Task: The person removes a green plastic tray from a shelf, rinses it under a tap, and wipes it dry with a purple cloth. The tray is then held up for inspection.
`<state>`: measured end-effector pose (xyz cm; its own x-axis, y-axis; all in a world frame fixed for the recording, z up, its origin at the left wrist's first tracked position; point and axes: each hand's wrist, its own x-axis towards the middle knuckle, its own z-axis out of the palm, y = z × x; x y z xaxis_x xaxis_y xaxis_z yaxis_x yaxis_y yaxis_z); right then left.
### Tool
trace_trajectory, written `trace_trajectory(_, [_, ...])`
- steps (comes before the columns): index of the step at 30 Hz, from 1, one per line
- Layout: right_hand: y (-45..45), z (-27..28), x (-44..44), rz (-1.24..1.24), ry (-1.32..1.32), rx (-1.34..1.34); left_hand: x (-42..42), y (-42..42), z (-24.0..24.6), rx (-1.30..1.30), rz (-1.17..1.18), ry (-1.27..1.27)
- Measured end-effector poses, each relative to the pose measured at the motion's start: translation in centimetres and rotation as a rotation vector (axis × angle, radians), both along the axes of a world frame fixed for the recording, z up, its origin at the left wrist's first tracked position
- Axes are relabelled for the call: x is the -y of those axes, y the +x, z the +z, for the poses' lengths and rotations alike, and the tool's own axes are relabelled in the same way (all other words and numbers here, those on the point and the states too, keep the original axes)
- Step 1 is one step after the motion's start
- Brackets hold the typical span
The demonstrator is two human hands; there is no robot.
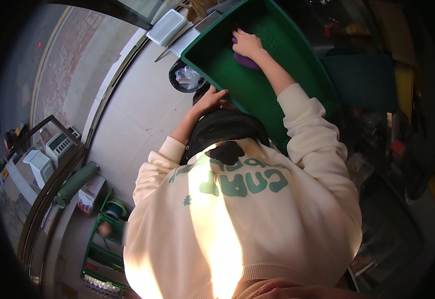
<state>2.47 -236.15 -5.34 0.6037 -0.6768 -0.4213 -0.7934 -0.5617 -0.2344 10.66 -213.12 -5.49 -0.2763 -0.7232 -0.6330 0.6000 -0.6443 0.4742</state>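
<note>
A large green plastic tub (pixel 223 76) lies tilted before me, its inside facing up. My right hand (pixel 248 44) reaches into it and presses a purple cloth (pixel 246 61) against the inner surface near the far end. Some wet-looking spots show on the green plastic beside that hand. My left hand (pixel 213 99) is at the tub's near left rim, its fingers bent over the edge. A black mesh item (pixel 227 125) lies between my body and the tub, just below my left hand.
Left of the tub stands a black bin (pixel 188 79) with a clear plastic bag. White plastic containers (pixel 167 28) are beyond it. A door track (pixel 116 82) crosses the floor at left. A green rack (pixel 94 239) stands lower left; a dark green panel (pixel 363 82) is at right.
</note>
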Motion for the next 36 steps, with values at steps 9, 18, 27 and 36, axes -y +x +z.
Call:
trace_trajectory(9, [-2.1,0.0,1.0,0.066,0.001,0.003,0.0,0.5,1.4,-0.055,0.013,0.023])
trace_trajectory(18, [1.9,-0.1,-1.2,0.019,0.053,0.075,-0.3,0.6,-0.1,0.057,-0.006,-0.001])
trace_trajectory(27, [0.3,2.4,-6.9,0.468,0.111,-0.027,0.2,0.6,0.4,0.080,-0.014,0.051])
trace_trajectory(36, [-5.1,0.4,-4.5,0.128,-0.057,0.052,0.3,0.7,0.7,0.061,-0.006,0.062])
